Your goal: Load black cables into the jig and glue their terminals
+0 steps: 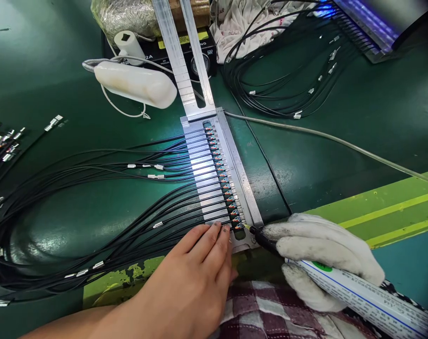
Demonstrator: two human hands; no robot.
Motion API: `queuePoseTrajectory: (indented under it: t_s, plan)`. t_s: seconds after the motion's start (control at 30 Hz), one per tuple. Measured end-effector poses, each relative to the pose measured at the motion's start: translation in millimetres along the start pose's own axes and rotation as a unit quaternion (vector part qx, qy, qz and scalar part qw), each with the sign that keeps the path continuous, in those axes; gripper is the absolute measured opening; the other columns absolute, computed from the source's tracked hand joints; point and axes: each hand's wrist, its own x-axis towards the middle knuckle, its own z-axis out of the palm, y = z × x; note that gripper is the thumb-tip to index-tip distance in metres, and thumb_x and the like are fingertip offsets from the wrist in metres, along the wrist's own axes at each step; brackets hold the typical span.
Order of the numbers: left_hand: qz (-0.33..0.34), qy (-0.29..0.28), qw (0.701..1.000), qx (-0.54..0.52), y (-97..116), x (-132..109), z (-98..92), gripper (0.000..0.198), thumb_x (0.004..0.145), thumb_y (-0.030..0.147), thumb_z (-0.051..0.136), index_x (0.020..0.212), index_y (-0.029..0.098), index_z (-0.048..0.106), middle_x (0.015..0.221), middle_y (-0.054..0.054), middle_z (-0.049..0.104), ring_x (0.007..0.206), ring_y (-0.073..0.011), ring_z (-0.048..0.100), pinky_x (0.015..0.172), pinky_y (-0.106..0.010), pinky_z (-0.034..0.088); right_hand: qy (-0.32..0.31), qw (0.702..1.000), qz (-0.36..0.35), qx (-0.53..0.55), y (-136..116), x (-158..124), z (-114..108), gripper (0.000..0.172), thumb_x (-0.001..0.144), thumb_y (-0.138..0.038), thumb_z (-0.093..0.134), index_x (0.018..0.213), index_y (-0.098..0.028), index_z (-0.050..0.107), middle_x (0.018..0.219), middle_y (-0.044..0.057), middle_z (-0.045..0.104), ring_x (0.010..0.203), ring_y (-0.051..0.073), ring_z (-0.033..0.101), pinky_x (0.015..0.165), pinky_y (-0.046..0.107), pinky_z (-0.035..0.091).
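Note:
A long metal fixture [235, 162] lies across the green table and holds a row of several black cables [93, 179] with small orange-tipped ends [223, 175]. My bare left hand [196, 278] rests flat on the cables at the near end of the fixture, fingers stretched out together. My right hand [323, 254], in a white glove, grips a white syringe-like dispenser [362, 296] with a black nozzle [265, 240]. Its fine tip touches the nearest cable end [240, 226].
A white squeeze bottle [136, 84] and a black box [178, 52] stand behind the fixture. More black cables [287, 70] coil at the back right beside a lit rack [362, 28]. A grey hose [341, 141] crosses the table. Loose metal ferrules [2, 141] lie at far left.

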Motion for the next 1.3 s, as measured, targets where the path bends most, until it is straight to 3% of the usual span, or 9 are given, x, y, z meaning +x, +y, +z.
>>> queuePoseTrajectory:
  t_s: [0.13,0.33,1.03,1.3]
  plan:
    - [0.008,-0.013,1.0,0.004,0.9,-0.3,-3.3,0.034,0.099,0.024,0.041,0.118,0.011,0.067,0.125,-0.012,0.066,0.113,-0.0262,0.061,0.101,-0.041,0.041,0.025,0.999,0.023,-0.008,-4.7,-4.3,-1.6,0.017,0.077,-0.024,0.067,0.094,-0.023,0.068,0.097,0.006,0.076,0.081,0.022,0.073,0.075,0.037,0.061]
    - [0.046,-0.038,0.998,-0.016,0.1,-2.0,-5.5,0.041,0.099,0.019,0.032,0.117,0.012,0.068,0.126,-0.009,0.066,0.115,-0.0245,0.061,0.102,-0.041,0.04,-0.015,1.0,0.003,-0.009,-5.4,-5.9,-4.6,0.023,0.074,-0.016,0.068,0.096,-0.017,0.069,0.102,0.008,0.074,0.086,0.021,0.072,0.079,0.036,0.059]
    - [0.039,-0.035,0.998,-0.023,0.4,-1.3,-6.9,0.035,0.098,0.021,0.04,0.119,0.012,0.067,0.127,-0.01,0.065,0.117,-0.024,0.059,0.103,-0.038,0.04,-0.016,1.0,-0.001,0.002,-2.3,-4.1,-2.4,0.025,0.072,-0.015,0.071,0.097,-0.017,0.069,0.106,0.008,0.074,0.086,0.022,0.072,0.077,0.037,0.06]
    - [0.027,-0.026,0.999,-0.021,1.5,-1.1,-5.1,0.032,0.098,0.024,0.044,0.118,0.013,0.067,0.126,-0.01,0.065,0.117,-0.0243,0.059,0.103,-0.039,0.041,0.013,1.0,-0.001,0.008,-3.5,-5.9,1.0,0.023,0.073,-0.016,0.069,0.095,-0.016,0.071,0.103,0.009,0.074,0.086,0.021,0.072,0.08,0.036,0.058]
